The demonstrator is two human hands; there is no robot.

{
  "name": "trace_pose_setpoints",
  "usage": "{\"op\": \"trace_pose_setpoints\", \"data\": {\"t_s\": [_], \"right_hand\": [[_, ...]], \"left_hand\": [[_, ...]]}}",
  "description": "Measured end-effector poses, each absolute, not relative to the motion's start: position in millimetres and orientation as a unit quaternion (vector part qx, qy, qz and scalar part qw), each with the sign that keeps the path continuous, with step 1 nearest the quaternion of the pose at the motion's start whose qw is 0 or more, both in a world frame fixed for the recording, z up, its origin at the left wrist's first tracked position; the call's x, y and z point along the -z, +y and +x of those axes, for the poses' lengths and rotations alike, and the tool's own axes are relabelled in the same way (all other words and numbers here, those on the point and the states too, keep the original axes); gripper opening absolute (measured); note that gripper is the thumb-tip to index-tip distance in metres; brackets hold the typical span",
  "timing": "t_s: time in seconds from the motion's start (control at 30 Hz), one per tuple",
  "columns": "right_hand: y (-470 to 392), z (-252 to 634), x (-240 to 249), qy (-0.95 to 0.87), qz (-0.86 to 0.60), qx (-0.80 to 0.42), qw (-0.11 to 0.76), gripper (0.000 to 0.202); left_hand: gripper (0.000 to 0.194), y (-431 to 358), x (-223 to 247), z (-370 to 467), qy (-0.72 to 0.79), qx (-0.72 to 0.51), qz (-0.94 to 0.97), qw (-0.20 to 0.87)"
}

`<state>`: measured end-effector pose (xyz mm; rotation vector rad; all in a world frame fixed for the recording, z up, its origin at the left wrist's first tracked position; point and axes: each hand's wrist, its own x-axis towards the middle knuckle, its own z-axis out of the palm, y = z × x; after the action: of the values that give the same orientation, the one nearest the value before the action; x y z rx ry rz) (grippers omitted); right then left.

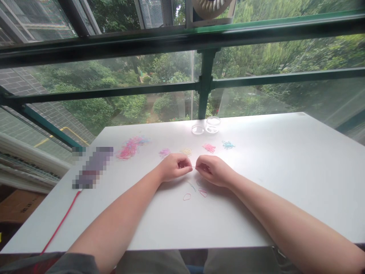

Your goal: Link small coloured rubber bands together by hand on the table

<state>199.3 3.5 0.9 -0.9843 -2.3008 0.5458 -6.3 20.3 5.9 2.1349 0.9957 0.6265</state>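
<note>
My left hand (pixel 176 166) and my right hand (pixel 212 169) meet over the middle of the white table (pixel 285 182), each in a pinch. A thin band (pixel 194 167) runs between their fingertips. Below them lie a pink loop (pixel 186 196), a darker pink loop (pixel 202 193) and a thin greenish band (pixel 192 186). Beyond the hands are small piles of bands: purple (pixel 164 153), yellow (pixel 186 151), pink (pixel 209 147) and blue (pixel 228 144). A larger mixed pile (pixel 131 147) sits to the left.
A clear round jar (pixel 213 125) and a clear lid (pixel 197 129) stand near the table's back edge. At the left lies a blurred-out dark object (pixel 94 167) with a red cord (pixel 61 222). Green railings (pixel 206 83) and windows rise behind the table.
</note>
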Motion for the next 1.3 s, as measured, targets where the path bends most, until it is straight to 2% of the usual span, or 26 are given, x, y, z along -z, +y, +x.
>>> {"op": "trace_pose_setpoints", "data": {"t_s": [0.17, 0.4, 0.63, 0.93, 1.17, 1.3], "right_hand": [[2, 200, -3, -0.872, -0.345, -0.206, 0.279, 0.009], [2, 203, -8, -0.872, -0.329, -0.220, 0.288, 0.013], [5, 204, -3, -0.870, -0.338, -0.213, 0.290, 0.008], [4, 206, -8, -0.864, -0.345, -0.219, 0.295, 0.013], [7, 210, -5, -0.850, -0.373, -0.229, 0.293, 0.012], [8, 214, -3, -0.842, -0.395, -0.226, 0.290, 0.009]], "left_hand": [[0.014, 21, -9, -6, 0.388, -0.287, 0.809, 0.336], [0.019, 31, -2, -13, 0.461, -0.419, 0.710, 0.330], [0.012, 17, -10, -2, 0.382, -0.265, 0.821, 0.332], [0.015, 28, -6, -13, 0.459, -0.361, 0.761, 0.284], [0.012, 21, -12, -13, 0.401, -0.288, 0.833, 0.249], [0.011, 28, -16, -31, 0.417, -0.280, 0.841, 0.200]]}}
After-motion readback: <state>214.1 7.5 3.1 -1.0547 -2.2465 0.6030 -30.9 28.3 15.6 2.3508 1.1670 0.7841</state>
